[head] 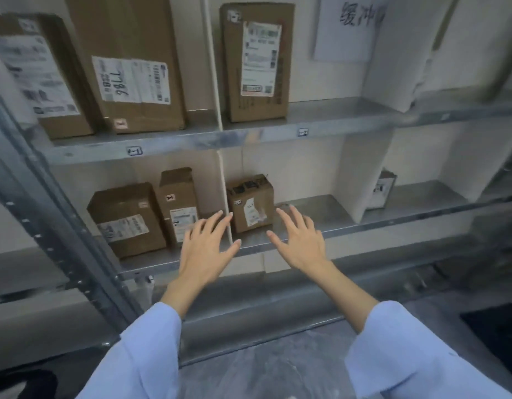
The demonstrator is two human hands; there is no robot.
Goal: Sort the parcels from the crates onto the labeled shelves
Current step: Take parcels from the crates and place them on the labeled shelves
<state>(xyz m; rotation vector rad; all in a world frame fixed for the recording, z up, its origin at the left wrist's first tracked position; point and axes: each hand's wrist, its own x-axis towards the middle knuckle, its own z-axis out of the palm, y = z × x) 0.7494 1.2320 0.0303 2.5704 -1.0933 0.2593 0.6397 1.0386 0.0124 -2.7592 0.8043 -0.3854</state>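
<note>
A small brown cardboard parcel [251, 203] with a torn white label stands on the lower metal shelf [315, 214], just right of a white divider. My left hand [206, 249] hovers with spread straight fingers in front of the shelf edge, left of the parcel. My right hand [302, 240] is spread the same way, right of the parcel and a little nearer me. Neither hand touches the parcel or holds anything.
Left of the divider, two more parcels [128, 220] [178, 205] stand on the lower shelf. The upper shelf [321, 116] carries three tall boxes, one marked 7786 [131, 67]. A small parcel [382, 190] stands far right. A paper sign [349, 27] hangs above. A steel upright [47, 203] runs down the left.
</note>
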